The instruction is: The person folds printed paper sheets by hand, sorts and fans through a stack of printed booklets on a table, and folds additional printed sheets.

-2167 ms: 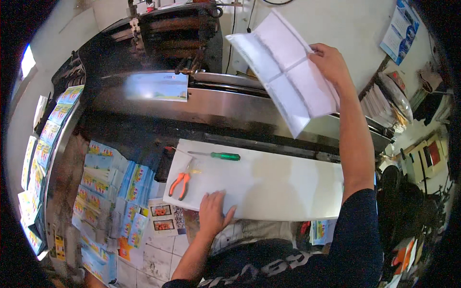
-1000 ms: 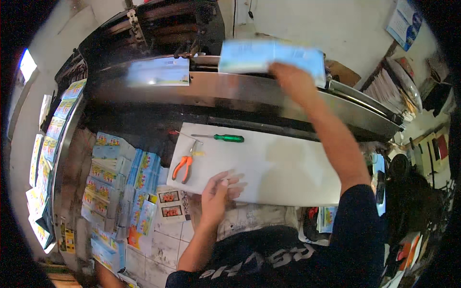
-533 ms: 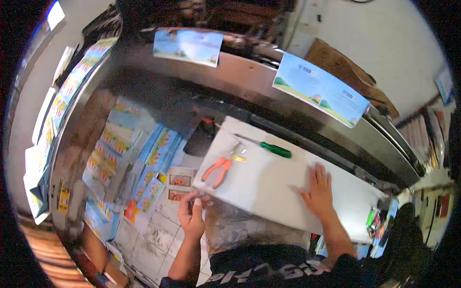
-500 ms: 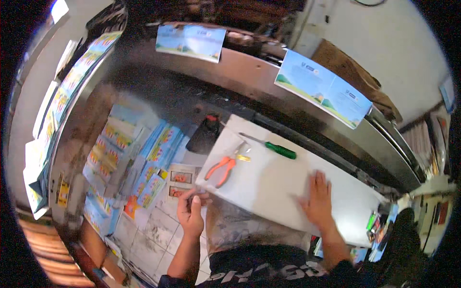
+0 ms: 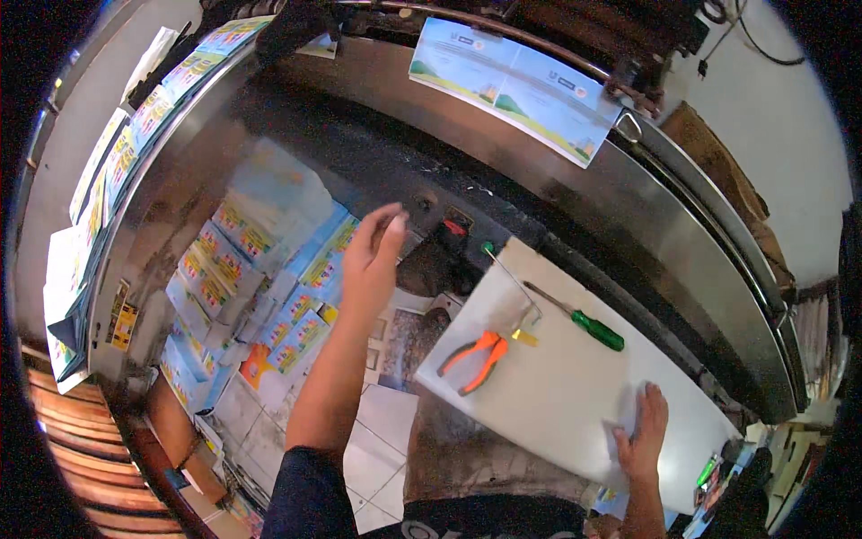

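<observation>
My left hand is raised over the printed papers, beside a dark bag-like object with a red part. Its fingers are curled in toward the thumb; whatever they may hold is hidden. My right hand lies flat on the white board, fingers out, holding nothing. On the board's far left part rest orange-handled pliers, a green-handled screwdriver and a small yellow piece. A thin bent metal rod with a green end reaches past the board's far left corner.
A long metal panel curves along the far side, with a blue printed sheet on it. More printed sheets line the left rail. Small items, one a green tool, lie by the board's right end. Cardboard stands at lower left.
My left hand has moved up and away from my body, past the board's near left corner toward the dark bag-like object. My right hand stays flat on the board. The whole view has shifted.
</observation>
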A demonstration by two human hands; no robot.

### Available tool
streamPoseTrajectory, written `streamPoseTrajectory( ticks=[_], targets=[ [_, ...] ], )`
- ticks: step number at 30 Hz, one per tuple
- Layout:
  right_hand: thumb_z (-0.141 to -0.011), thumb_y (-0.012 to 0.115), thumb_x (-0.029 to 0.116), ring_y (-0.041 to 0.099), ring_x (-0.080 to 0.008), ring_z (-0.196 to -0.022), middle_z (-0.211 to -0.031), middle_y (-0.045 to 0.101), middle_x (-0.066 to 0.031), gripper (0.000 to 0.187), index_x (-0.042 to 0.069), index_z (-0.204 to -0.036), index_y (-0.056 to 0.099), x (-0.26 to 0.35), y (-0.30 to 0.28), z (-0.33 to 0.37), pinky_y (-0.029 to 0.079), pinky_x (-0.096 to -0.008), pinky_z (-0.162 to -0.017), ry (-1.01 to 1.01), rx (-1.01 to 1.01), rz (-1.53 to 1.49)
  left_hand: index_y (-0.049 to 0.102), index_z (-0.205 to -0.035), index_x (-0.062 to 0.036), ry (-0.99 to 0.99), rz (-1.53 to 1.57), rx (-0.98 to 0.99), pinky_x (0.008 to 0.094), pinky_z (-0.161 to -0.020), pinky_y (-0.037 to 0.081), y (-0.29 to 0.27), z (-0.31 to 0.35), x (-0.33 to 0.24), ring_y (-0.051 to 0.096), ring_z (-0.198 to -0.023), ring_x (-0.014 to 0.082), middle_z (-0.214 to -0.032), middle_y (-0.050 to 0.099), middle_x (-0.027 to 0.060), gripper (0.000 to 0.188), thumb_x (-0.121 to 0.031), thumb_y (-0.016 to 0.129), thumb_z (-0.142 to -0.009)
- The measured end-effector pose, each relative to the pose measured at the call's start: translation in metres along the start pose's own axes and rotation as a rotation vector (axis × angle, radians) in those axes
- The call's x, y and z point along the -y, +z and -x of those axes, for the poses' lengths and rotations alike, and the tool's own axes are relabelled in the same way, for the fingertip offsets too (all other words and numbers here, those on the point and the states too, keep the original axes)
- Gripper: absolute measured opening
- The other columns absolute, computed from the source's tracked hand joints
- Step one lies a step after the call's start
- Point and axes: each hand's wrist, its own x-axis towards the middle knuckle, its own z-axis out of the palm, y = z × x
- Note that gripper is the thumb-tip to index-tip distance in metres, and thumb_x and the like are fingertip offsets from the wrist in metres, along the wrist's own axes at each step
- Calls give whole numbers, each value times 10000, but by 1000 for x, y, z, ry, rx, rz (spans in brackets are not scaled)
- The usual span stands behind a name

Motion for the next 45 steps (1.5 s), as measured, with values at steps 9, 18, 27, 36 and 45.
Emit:
streamPoseTrajectory(
  ticks=[9, 18, 27, 36, 45],
  targets=[
    [-934, 532, 400, 402, -461, -1330, -1427, 445, -263, 594, -29, -1338, 455, -4, 5, -1, 294, -563, -1110, 40, -12, -42, 489, -1344, -22, -254, 186, 43, 386, -908, 494, 55, -135, 7, 590, -1134, 224, -1260, 598, 128, 589, -456, 590, -959],
    [-825, 595, 149, 423, -444, -1316, -1423, 443, -260, 509, -35, -1290, 498, -2, 6, -3, 321, -537, -1109, -27, -112, -87, 537, -1194, -78, -329, 777, -29, 388, -851, 530, 97, -209, 12, 593, -913, 237, -1034, 604, 68, 368, -293, 674, -928],
    [-929, 566, 257, 464, -467, -1258, -1350, 515, -253, 459, -27, -1285, 512, 15, -3, -20, 388, -558, -1041, -43, -126, -126, 548, -1138, -95, -217, 701, -364, 351, -695, 513, -2, -318, 22, 608, -822, 189, -990, 618, 68, 271, -116, 687, -907],
    [-935, 559, 257, 567, -420, -1112, -1175, 605, -254, 403, -16, -1232, 579, 39, -20, -39, 457, -518, -940, -68, -201, -33, 463, -1248, -11, -203, 860, -511, 469, -865, 580, -10, -201, 9, 650, -1061, 328, -1203, 592, 160, 328, -47, 591, -948],
    [-767, 659, 34, 351, -415, -1377, -1489, 365, -247, 677, 30, -1395, 406, 18, 6, -11, 264, -510, -1149, 206, -214, -410, 435, -1348, -79, -71, 868, -668, 468, -876, 579, -53, 14, -50, 640, -1082, 320, -1245, 588, 135, 418, -62, 582, -957]
  ],
)
